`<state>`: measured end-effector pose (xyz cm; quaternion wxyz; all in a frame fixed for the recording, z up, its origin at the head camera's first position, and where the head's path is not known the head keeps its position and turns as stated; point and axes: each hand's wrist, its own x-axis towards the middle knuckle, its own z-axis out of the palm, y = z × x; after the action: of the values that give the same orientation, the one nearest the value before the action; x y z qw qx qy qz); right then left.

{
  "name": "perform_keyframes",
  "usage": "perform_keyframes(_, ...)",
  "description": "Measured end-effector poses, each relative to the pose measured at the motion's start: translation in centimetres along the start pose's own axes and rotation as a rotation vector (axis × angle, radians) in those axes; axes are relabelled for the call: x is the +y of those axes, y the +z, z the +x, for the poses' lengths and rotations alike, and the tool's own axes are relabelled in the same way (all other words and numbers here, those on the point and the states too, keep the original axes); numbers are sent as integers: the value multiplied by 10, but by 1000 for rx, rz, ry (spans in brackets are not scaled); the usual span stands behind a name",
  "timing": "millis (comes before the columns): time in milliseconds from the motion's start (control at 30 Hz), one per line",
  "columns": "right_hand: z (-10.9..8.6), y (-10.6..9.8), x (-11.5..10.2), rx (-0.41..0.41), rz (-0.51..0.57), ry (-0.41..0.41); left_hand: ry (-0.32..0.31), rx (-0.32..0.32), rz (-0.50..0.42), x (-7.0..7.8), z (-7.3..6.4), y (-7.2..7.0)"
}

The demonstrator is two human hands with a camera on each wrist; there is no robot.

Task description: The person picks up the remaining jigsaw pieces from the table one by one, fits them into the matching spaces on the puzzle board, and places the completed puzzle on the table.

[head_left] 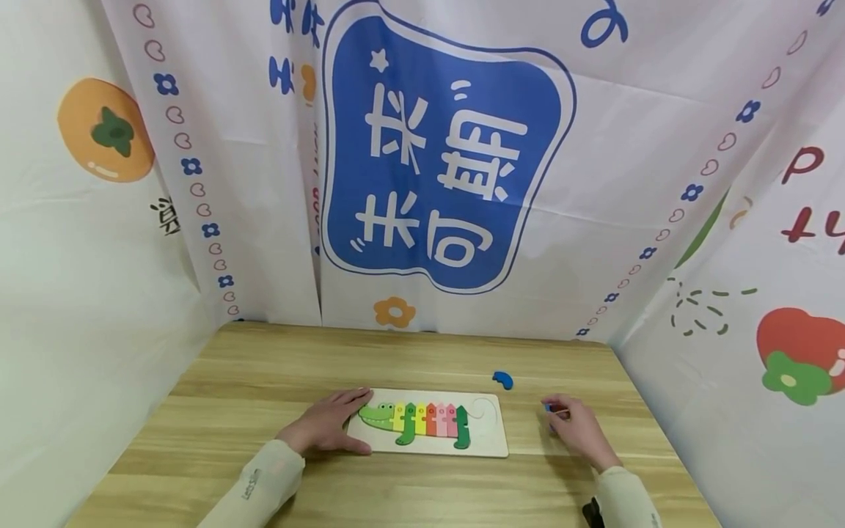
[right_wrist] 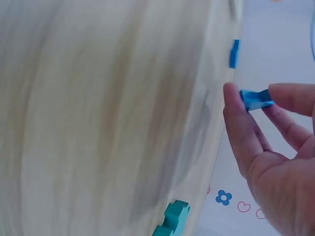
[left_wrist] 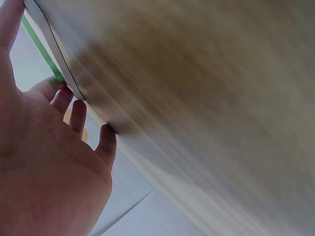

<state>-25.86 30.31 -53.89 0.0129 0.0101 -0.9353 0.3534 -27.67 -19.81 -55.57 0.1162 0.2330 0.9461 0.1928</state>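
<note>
A crocodile puzzle board (head_left: pixel 488 440) lies on the table, with green, yellow, orange and pink pieces set in a row along its body. A curved tail outline shows bare at its right end. My left hand (head_left: pixel 326 424) rests at the board's left end, thumb spread toward the near corner and fingers by the far one. In the left wrist view its fingertips (left_wrist: pixel 78 115) meet the board's edge and the tabletop. To the right of the board, my right hand (head_left: pixel 576 429) pinches a small blue puzzle piece (right_wrist: pixel 256 99) between thumb and fingers, raised over the table.
Beyond the board's far right corner lies a curved blue puzzle piece (head_left: pixel 504 380). A teal puzzle piece (right_wrist: pixel 172 219) appears low in the right wrist view. Printed cloth (head_left: pixel 607 183) hangs around the back and sides of the wooden table (head_left: pixel 396 491).
</note>
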Motion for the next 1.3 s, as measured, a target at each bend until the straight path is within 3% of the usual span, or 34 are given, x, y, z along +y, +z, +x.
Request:
perform_keyframes(133, 1, 0, 0, 6, 97, 34, 0, 0, 1, 0, 1, -2)
perform_keyframes(367, 1, 1, 1, 51, 158, 48, -10, 12, 0, -5, 3, 4)
perform_keyframes(600, 2, 0, 1, 54, 200, 42, 8, 1, 10, 1, 1, -2)
perform_keyframes(1067, 1, 8, 2, -4, 336, 89, -18, -6, 7, 1, 2, 1)
perform_keyframes(1300, 3, 7, -10, -29, 481, 97, -39, -7, 10, -1, 3, 2)
